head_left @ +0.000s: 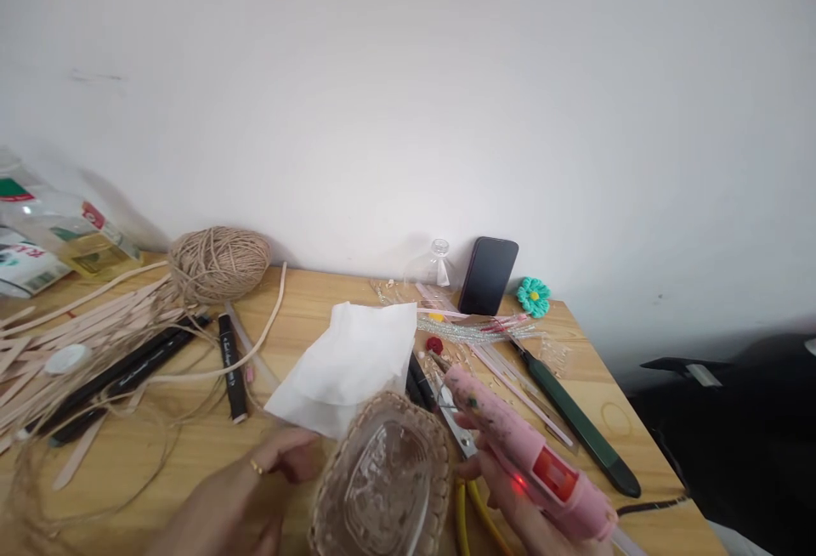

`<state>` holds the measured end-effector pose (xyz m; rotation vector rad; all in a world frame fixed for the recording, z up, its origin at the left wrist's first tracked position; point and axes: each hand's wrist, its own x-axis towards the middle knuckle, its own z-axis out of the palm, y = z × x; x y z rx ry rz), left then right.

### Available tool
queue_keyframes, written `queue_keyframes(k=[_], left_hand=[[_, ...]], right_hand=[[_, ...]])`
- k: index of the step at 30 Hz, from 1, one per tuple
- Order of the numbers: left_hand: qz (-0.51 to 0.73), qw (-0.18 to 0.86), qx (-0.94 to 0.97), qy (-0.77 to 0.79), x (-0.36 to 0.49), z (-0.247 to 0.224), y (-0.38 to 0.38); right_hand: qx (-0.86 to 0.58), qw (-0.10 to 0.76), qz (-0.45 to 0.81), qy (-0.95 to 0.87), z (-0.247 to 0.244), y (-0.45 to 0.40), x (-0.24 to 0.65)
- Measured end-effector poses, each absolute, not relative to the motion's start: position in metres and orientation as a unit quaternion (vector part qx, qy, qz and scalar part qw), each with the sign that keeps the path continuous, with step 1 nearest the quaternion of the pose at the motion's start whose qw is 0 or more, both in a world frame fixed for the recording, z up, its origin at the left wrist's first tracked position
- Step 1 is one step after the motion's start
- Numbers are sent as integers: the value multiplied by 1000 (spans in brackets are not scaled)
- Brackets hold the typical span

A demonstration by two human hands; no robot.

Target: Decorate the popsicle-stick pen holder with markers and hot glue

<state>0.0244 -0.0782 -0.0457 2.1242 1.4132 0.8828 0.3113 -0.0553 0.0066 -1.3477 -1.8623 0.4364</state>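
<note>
My right hand (519, 488) is wrapped round a pink hot glue gun (503, 424), its nozzle pointing up and left and a red light glowing on its side. In front of me is a small twine-covered basket (439, 462) with a braided rim and a clear plastic inside. My left hand (274, 471), with a ring on one finger, is left of the basket, apart from it and somewhat blurred; its fingers are parted and hold nothing. Behind the basket lies a white paper sheet (357, 352). Yellow-handled scissors (464, 433) lie partly hidden beneath my right hand.
A twine ball (220, 263), wooden sticks (82, 326), loose twine and black markers (233, 369) are at left, near bottles (95, 241). At back right are a phone (490, 275), a teal flower (534, 297) and dark green tweezers (574, 420). The table's right edge slopes toward me.
</note>
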Motion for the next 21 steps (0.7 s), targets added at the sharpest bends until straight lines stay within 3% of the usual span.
queue_keyframes(k=[4,10,15,21], left_hand=[[263,356,772,457,13,-12,-37],[94,584,773,229,50,13,44],[-98,607,788,11,88,-7,85],[-128,633,761,-60,109,-18,88]], right_hand=[[-573,440,285,-630,10,-56,305],[-607,476,305,-559,11,-58,297],[-662,493,336,-453,9,-64,297],[-679,509,371,-376,13,-66,289]])
